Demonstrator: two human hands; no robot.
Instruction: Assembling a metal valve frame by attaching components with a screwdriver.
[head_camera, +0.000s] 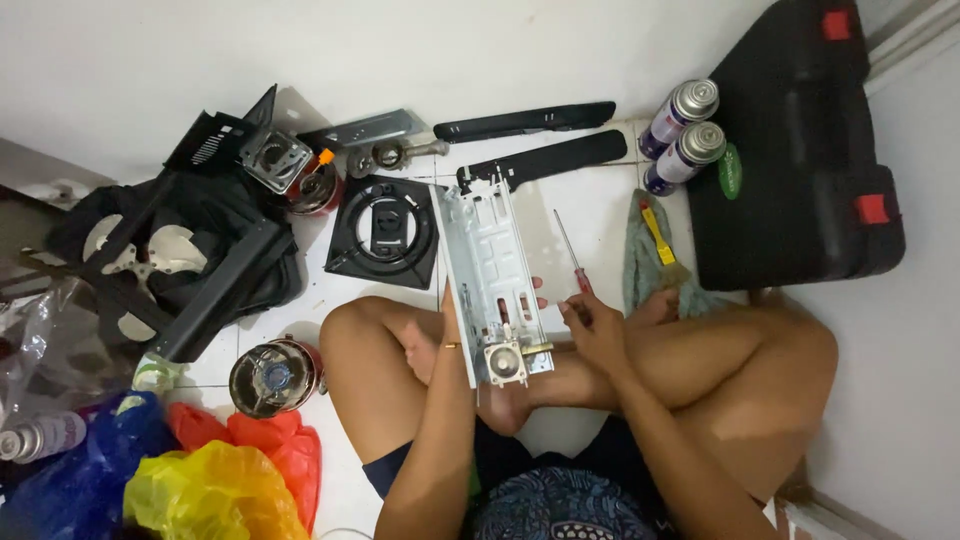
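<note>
White tiled floor against a white wall, person seated cross-legged on it. Far left: coloured plastic bags (215, 485), black fan housing (165, 255) with pale blades, round metal burner can (272, 377) just beside the left knee. Up centre-left: black square burner plate (385, 232), flat on the tiles. Centre: grey metal chassis tray (490, 275) resting over the lap, long axis running near-vertical in frame, slightly tilted, far end pointing away toward the wall and a bit left, near end with a round valve fitting (505, 362) toward the body. Left hand (452, 325) mostly hidden behind the tray's left edge, gripping it there as far as visible. Right hand (592, 325) closed on a red-handled screwdriver (573, 262), shaft pointing up and away, tip off the tray, just beside its right edge. Two black strips (540, 140) near the wall. Right: green cloth (645, 260), two spray cans (685, 130) lying side by side, black tool case (800, 150) with red latches.
</note>
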